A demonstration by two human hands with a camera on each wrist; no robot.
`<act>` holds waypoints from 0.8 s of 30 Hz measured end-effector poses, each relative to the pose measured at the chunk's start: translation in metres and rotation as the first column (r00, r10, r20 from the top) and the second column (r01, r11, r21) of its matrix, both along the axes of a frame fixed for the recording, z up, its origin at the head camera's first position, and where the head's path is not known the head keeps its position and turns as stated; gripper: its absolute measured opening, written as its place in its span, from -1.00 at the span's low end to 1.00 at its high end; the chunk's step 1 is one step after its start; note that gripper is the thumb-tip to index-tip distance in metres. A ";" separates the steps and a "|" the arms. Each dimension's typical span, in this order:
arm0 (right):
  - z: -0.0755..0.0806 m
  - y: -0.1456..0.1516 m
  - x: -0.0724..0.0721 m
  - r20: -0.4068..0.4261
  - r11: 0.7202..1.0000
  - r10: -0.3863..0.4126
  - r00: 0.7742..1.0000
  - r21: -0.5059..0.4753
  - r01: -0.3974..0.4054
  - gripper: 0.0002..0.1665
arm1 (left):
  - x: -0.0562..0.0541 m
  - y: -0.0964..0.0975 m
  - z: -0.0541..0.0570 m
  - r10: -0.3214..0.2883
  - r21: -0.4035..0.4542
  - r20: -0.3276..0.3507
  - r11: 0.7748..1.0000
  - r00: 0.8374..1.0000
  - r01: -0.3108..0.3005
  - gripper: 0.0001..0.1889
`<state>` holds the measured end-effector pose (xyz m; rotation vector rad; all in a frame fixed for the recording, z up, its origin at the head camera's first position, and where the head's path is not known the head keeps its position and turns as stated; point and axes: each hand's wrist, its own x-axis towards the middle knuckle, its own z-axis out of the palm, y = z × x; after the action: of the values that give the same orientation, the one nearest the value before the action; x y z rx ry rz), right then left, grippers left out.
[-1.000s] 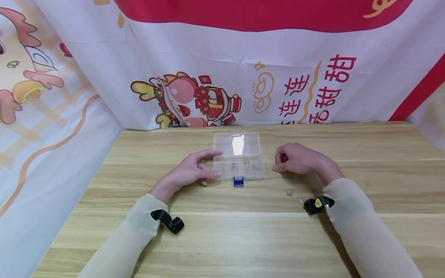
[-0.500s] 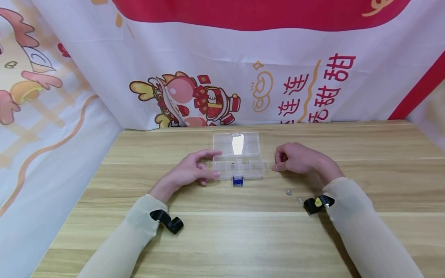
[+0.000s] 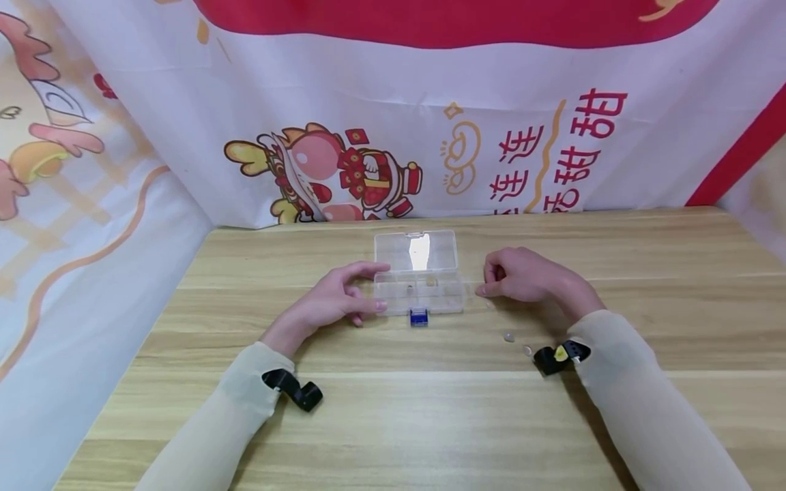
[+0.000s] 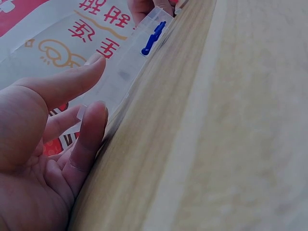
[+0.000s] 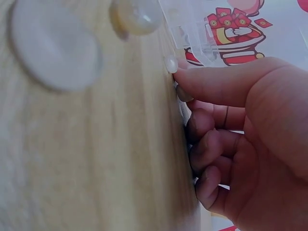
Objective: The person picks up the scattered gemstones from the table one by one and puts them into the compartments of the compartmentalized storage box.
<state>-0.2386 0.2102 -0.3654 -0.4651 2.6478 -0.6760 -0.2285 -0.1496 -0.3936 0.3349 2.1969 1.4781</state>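
A clear plastic compartment box [image 3: 396,308] lies on the table, its lid [image 3: 396,254] swung back and its blue latch [image 3: 419,318] facing me. My left hand [image 3: 331,296] grips the left end, thumb at the front corner and index finger by the hinge. A few small pieces sit inside the compartments, too tiny to make out. Right of the box, my right hand [image 3: 518,276] is low over the table, pinching a small greyish stone [image 5: 183,94] between thumb and forefinger; fingers partly hide it. Beside the thumb tip lies a whitish bead [image 5: 171,63].
Two small pale stones lie nearer me: a rounded, glossy one [image 3: 509,337] and a flat one [image 3: 528,350] by the right wrist's camera. The wooden table [image 3: 393,423] ends at a printed cloth [image 3: 393,82] behind the box.
Both hands keep their places at and beside the box. The whole view has shifted slightly as the head moved.
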 end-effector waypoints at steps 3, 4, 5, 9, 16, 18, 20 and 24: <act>0.001 -0.001 0.000 -0.001 1.000 -0.006 1.000 -0.006 0.006 -0.69 | 0.001 -0.001 0.001 0.003 -0.001 0.003 1.000 1.000 -0.003 -0.24; 0.001 -0.001 0.000 -0.001 1.000 -0.006 1.000 -0.008 0.006 -0.69 | 0.001 -0.001 0.002 0.004 -0.002 0.003 1.000 1.000 -0.004 -0.24; 0.001 -0.001 0.000 0.000 1.000 -0.006 1.000 -0.010 0.006 -0.69 | 0.001 -0.002 0.002 0.004 -0.003 0.003 1.000 1.000 -0.004 -0.24; 0.001 -0.001 0.000 0.001 1.000 -0.007 1.000 -0.013 0.007 -0.68 | 0.001 -0.002 0.001 0.006 -0.006 0.000 1.000 1.000 -0.006 -0.25; -0.001 0.000 -0.001 0.006 1.000 -0.010 1.000 -0.017 0.010 -0.69 | 0.000 -0.002 -0.001 0.010 -0.006 0.000 1.000 1.000 -0.010 -0.26; -0.001 0.000 0.000 0.008 1.000 -0.014 1.000 -0.015 0.014 -0.68 | 0.000 -0.002 -0.001 0.008 -0.008 -0.001 1.000 1.000 -0.008 -0.26; -0.001 0.000 0.000 0.007 1.000 -0.017 1.000 -0.012 0.017 -0.68 | -0.001 -0.001 -0.002 0.010 -0.014 0.000 1.000 1.000 -0.010 -0.27; -0.002 0.001 -0.001 0.010 1.000 -0.023 1.000 -0.011 0.023 -0.68 | -0.001 0.000 -0.001 0.011 -0.018 0.001 1.000 1.000 -0.011 -0.29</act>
<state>-0.2392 0.2109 -0.3670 -0.4342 2.6451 -0.6978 -0.2296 -0.1499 -0.3950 0.3162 2.2140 1.4629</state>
